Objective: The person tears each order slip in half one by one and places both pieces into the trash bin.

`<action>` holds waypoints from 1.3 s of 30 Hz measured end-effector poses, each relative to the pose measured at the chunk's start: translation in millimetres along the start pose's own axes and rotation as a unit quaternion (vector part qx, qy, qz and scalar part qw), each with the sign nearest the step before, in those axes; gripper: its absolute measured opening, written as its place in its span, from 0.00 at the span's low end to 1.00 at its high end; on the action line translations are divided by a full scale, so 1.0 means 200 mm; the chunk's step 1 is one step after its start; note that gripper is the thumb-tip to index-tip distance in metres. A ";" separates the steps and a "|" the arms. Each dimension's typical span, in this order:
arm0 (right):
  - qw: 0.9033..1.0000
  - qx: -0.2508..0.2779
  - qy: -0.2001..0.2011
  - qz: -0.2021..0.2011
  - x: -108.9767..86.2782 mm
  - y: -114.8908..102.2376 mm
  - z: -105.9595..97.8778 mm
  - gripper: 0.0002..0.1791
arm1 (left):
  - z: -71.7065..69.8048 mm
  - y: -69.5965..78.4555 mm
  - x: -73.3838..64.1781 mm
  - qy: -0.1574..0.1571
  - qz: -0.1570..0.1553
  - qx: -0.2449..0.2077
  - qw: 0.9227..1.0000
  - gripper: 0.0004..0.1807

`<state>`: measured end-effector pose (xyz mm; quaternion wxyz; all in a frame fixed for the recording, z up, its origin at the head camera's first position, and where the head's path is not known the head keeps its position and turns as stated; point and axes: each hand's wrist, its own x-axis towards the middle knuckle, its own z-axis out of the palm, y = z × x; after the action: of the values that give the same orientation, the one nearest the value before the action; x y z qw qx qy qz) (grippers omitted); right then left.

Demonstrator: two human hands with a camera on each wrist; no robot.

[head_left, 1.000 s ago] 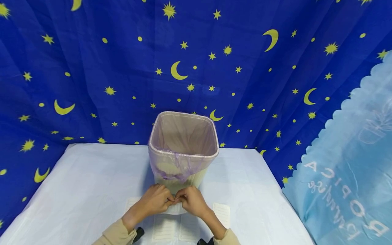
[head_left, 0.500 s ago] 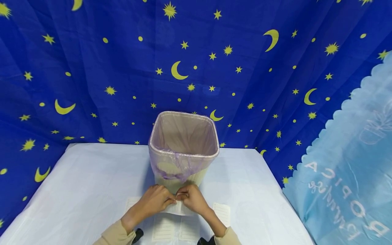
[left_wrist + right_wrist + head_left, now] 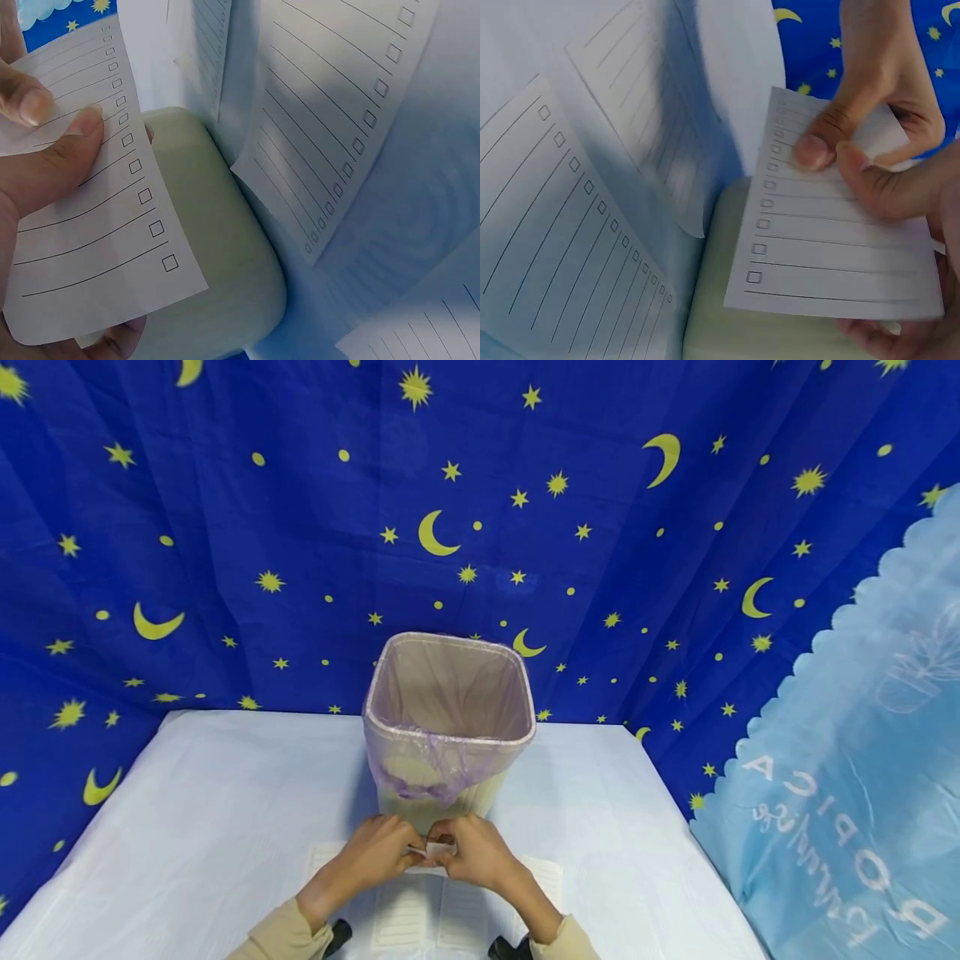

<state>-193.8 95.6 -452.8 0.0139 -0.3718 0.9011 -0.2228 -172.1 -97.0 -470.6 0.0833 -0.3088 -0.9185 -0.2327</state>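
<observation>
In the head view my left hand (image 3: 381, 850) and right hand (image 3: 472, 852) meet in front of a pale bin (image 3: 480, 797). Between them they pinch a lined paper sheet (image 3: 441, 850). Seen from the left wrist, this checklist sheet (image 3: 105, 240) has ruled lines and a column of small boxes. Both thumbs press its printed face close together, with fingers curled behind it. In the right wrist view the sheet (image 3: 817, 262) overlaps the bin (image 3: 727, 337), and the thumb tips nearly meet near its upper part.
A thin purple bag (image 3: 427, 768) lines the bin and folds over its rim. Several similar sheets, such as one at front left (image 3: 400, 917) and one at right (image 3: 546, 878), lie on the white table (image 3: 240, 793). A blue star-patterned curtain (image 3: 315, 527) hangs behind.
Both hands stay in front of the bin. The sheet spread wider below the fingers half a second ago; now less of it shows there, and a small white part stands between the fingertips.
</observation>
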 end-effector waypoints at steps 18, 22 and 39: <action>0.999 -0.002 0.037 -0.006 0.01 0.00 0.04 0.09 | 0.01 0.01 0.00 0.034 0.010 0.022 0.999 0.03; 0.995 0.085 0.046 0.010 0.03 0.03 0.06 0.06 | 0.01 0.01 0.00 0.049 0.018 0.032 0.998 0.02; 0.971 0.234 0.000 0.048 0.05 0.10 0.07 0.06 | -0.02 0.00 -0.01 0.058 -0.007 0.051 0.997 0.02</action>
<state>-210.6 95.9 -473.0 0.1114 -0.3149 0.8405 -0.4267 -169.7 -99.3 -467.4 0.1509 -0.2836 -0.9249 -0.2034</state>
